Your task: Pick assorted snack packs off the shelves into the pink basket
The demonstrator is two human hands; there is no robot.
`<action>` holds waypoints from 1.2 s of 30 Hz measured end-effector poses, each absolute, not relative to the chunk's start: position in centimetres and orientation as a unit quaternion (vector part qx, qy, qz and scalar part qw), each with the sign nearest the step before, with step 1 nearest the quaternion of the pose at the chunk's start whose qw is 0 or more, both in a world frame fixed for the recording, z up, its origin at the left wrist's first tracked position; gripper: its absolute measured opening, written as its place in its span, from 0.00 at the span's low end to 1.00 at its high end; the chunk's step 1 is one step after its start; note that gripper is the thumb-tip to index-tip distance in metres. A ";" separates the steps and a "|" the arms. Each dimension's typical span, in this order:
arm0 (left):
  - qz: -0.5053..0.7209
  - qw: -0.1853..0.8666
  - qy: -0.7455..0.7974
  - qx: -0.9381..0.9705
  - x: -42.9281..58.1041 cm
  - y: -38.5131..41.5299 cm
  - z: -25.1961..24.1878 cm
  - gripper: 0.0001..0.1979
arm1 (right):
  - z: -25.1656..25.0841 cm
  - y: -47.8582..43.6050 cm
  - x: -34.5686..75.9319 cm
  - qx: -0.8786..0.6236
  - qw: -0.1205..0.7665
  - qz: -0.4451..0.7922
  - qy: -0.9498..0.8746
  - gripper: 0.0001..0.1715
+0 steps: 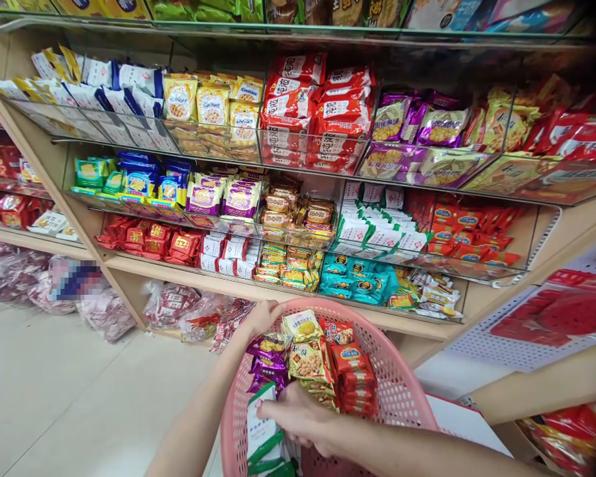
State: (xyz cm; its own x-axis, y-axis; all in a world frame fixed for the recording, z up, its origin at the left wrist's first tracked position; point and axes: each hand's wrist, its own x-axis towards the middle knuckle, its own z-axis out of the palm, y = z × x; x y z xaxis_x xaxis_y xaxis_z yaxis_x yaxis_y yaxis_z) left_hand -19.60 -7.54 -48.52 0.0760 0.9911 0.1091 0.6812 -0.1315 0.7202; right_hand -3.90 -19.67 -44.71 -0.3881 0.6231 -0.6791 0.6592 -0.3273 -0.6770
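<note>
A pink perforated plastic basket (pixel 402 371) is in front of me below the shelves. My left hand (pixel 262 319) is closed on its far rim. Inside the basket, my right hand (pixel 298 414) is closed around white-and-green snack packets (pixel 263 424) at the near left. Beside them lie purple packets (pixel 268 364), cream-and-gold packets (pixel 310 364) and red packets (pixel 352 371) in stacks. The palm side of my right hand is hidden, so how many packets it holds cannot be told.
Shelves with clear dividers hold rows of snacks, among them white-and-green packets (pixel 377 228), red-orange packets (pixel 461 232) and teal packets (pixel 355 278). Plastic bags of red packets (pixel 171 305) lie under the bottom shelf. A red-filled carton (pixel 571 430) stands at the right.
</note>
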 end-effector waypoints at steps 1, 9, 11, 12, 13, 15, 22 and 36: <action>0.304 0.254 0.606 0.690 -19.6 -7.5 -48.5 0.24 | -44.7 -19.8 -3.5 0.544 0.015 -0.609 0.576 0.10; 0.302 0.250 0.604 0.694 -19.3 -7.9 -48.0 0.24 | -47.5 -20.6 -2.6 0.536 0.017 -0.603 0.591 0.12; 0.301 0.251 0.607 0.692 -19.3 -8.0 -47.8 0.24 | -48.3 -20.8 -2.3 0.537 0.008 -0.580 0.613 0.14; 0.299 0.252 0.609 0.690 -19.4 -8.1 -47.8 0.23 | -48.5 -20.9 -2.1 0.537 0.002 -0.570 0.622 0.16; 0.298 0.253 0.609 0.690 -19.4 -8.1 -47.8 0.23 | -48.7 -21.0 -1.9 0.537 -0.006 -0.561 0.630 0.17; 0.298 0.255 0.608 0.690 -19.5 -8.0 -47.8 0.24 | -48.8 -21.3 -1.4 0.535 -0.016 -0.544 0.646 0.20; 0.297 0.256 0.608 0.691 -19.2 -7.9 -47.9 0.24 | -48.3 -21.8 -1.7 0.548 -0.045 -0.436 0.712 0.22; 0.293 0.244 0.607 0.697 -18.9 -8.2 -47.6 0.24 | -50.5 -23.3 1.6 0.588 -0.106 -0.533 0.599 0.27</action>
